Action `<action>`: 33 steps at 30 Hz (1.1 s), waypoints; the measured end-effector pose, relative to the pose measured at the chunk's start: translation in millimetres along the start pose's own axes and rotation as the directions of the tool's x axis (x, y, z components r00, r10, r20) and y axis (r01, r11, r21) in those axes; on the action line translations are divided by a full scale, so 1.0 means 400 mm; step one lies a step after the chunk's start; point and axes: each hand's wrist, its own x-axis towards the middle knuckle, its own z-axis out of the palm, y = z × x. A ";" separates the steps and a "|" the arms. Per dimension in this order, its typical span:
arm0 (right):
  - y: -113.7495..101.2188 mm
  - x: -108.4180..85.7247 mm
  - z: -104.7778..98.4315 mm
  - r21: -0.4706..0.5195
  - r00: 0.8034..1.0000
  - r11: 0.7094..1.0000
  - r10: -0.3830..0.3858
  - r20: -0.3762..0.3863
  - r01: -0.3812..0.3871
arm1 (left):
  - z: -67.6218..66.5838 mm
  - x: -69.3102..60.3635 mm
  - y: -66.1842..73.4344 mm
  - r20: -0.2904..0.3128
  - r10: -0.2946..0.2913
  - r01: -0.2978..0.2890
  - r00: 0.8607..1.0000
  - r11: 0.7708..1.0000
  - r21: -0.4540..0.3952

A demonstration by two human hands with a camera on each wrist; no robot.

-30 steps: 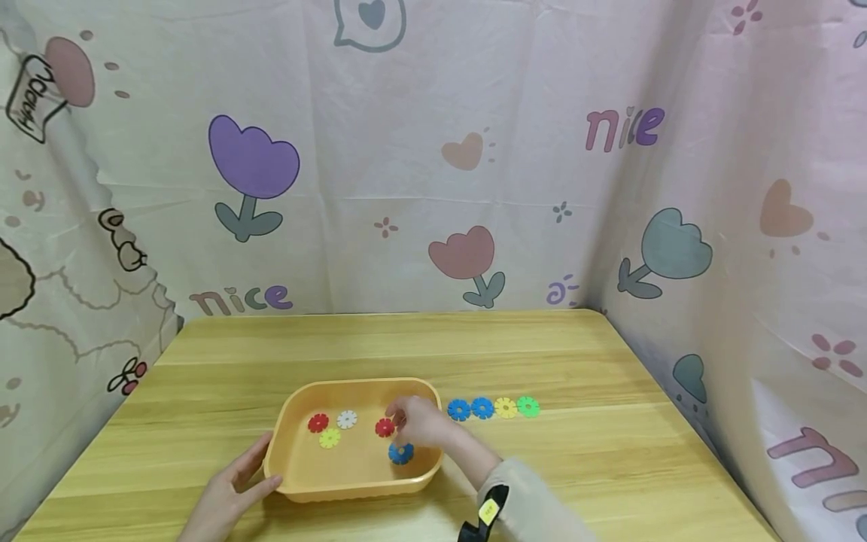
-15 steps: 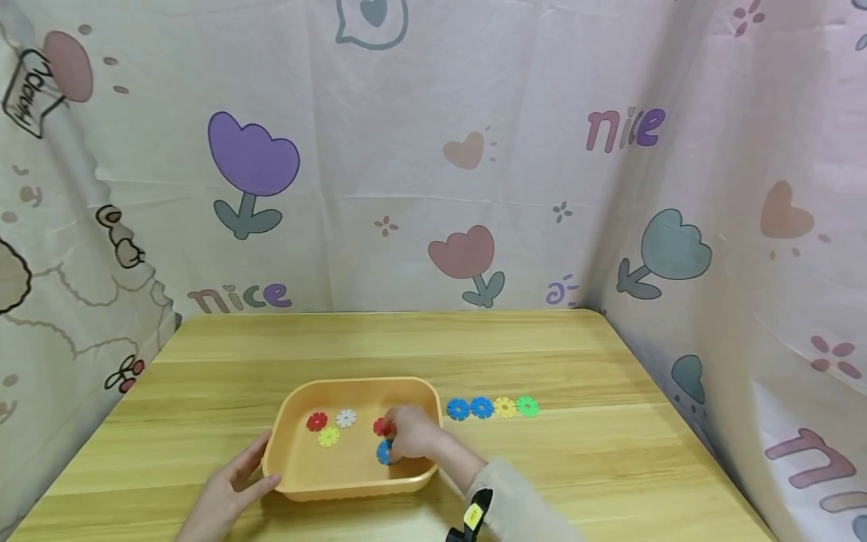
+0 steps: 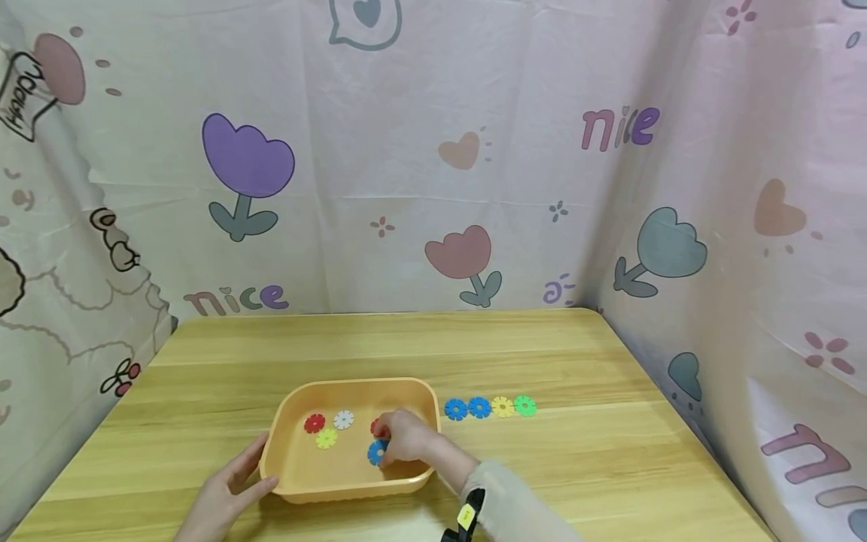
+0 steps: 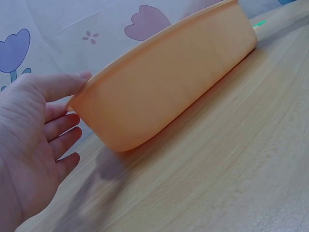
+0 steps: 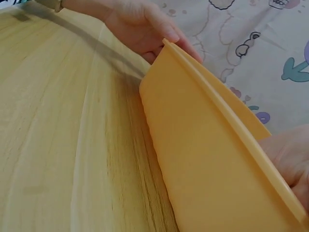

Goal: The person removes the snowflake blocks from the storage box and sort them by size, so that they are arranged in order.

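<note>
In the head view, a yellow-orange plastic basin (image 3: pixel 298 493) sits on the table. My left hand (image 3: pixel 226 489) grips its left corner; in the left wrist view the thumb lies on the rim, the other fingers beyond it. My right hand (image 3: pixel 405 439) reaches inside the right half, fingers curled at a blue notched plastic disc (image 3: pixel 375 453), partly covered by the thumb. A red disc (image 3: pixel 374 427) peeks out beside the fingertips. Further left in the basin lie another red disc (image 3: pixel 314 423), a white disc (image 3: pixel 343 419) and a yellow disc (image 3: pixel 327 439). The right wrist view hides the fingertips behind the basin wall.
Right of the basin, a row on the wooden table (image 3: pixel 576 467) has two blue discs (image 3: pixel 467 408), a yellow disc (image 3: pixel 503 407) and a green disc (image 3: pixel 524 406). A printed cloth (image 3: pixel 379 150) stands behind and along both sides.
My right hand has moved slightly left and lower in the basin, and the blue disc has slid left with it. The nearby red disc is now mostly covered. My left hand stays on the corner.
</note>
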 end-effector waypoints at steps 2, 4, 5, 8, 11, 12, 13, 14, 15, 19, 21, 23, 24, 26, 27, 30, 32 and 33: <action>-0.001 0.000 0.000 -0.028 1.000 1.000 -0.005 -0.001 0.005 | 0.000 -0.001 0.000 0.000 -0.001 0.001 1.000 1.000 0.002; -0.001 0.000 0.001 -0.048 1.000 0.999 -0.014 -0.003 0.014 | 0.000 -0.001 0.000 0.004 -0.007 0.007 1.000 1.000 0.001; -0.001 0.001 0.001 -0.061 1.000 0.998 -0.020 -0.004 0.020 | 0.000 -0.001 0.000 0.007 -0.010 0.010 1.000 1.000 0.000; -0.001 0.003 0.003 -0.086 0.999 0.996 -0.032 -0.003 0.032 | 0.001 -0.001 -0.002 0.000 -0.003 0.003 1.000 1.000 0.004; -0.002 0.005 0.005 -0.093 0.999 0.995 -0.032 0.001 0.032 | 0.001 -0.001 -0.003 -0.015 0.015 -0.015 1.000 1.000 0.019; -0.002 0.005 0.006 -0.090 1.000 0.996 -0.029 0.001 0.029 | 0.001 0.000 -0.004 -0.020 0.020 -0.020 1.000 0.999 0.025; -0.002 0.005 0.006 -0.090 1.000 0.995 -0.030 0.001 0.030 | 0.001 0.000 -0.004 -0.022 0.022 -0.021 1.000 0.999 0.028; -0.002 0.005 0.007 -0.088 1.000 0.996 -0.028 0.001 0.028 | 0.000 0.000 -0.004 -0.021 0.022 -0.021 1.000 0.999 0.029; -0.001 0.005 0.008 -0.080 1.000 0.996 -0.024 0.000 0.024 | 0.000 0.000 -0.004 -0.019 0.019 -0.019 1.000 0.999 0.027; 0.000 0.004 0.009 -0.055 1.000 0.998 -0.028 -0.005 0.027 | 0.000 0.000 -0.003 -0.006 0.001 -0.001 1.000 1.000 0.011; 0.002 0.004 0.009 -0.042 0.999 0.998 -0.038 -0.013 0.038 | 0.000 0.000 -0.002 -0.003 -0.005 0.005 1.000 1.000 0.007; 0.004 0.006 0.010 -0.021 0.998 0.999 -0.051 -0.021 0.050 | 0.000 0.000 -0.001 -0.003 -0.007 0.007 1.000 1.000 0.009; 0.005 0.006 0.010 -0.010 0.998 0.998 -0.057 -0.024 0.057 | 0.000 0.000 0.000 -0.005 -0.006 0.006 1.000 1.000 0.011; 0.006 0.007 0.011 0.011 0.998 0.998 -0.064 -0.027 0.064 | -0.001 0.000 0.000 -0.002 -0.010 0.010 1.000 1.000 0.009; 0.007 0.007 0.011 0.023 0.998 0.998 -0.065 -0.028 0.065 | -0.001 0.000 0.001 0.000 -0.013 0.013 1.000 1.000 0.007; 0.007 0.005 0.010 0.112 0.999 0.992 -0.053 -0.014 0.054 | -0.002 -0.001 0.002 0.005 -0.023 0.023 1.000 1.000 0.003; 0.008 0.003 0.010 0.187 0.999 0.981 -0.045 -0.001 0.044 | -0.001 -0.001 0.002 0.003 -0.022 0.022 1.000 1.000 0.005; 0.008 0.003 0.009 0.226 0.999 0.973 -0.040 0.004 0.039 | -0.001 -0.002 0.003 0.003 -0.021 0.021 1.000 1.000 0.005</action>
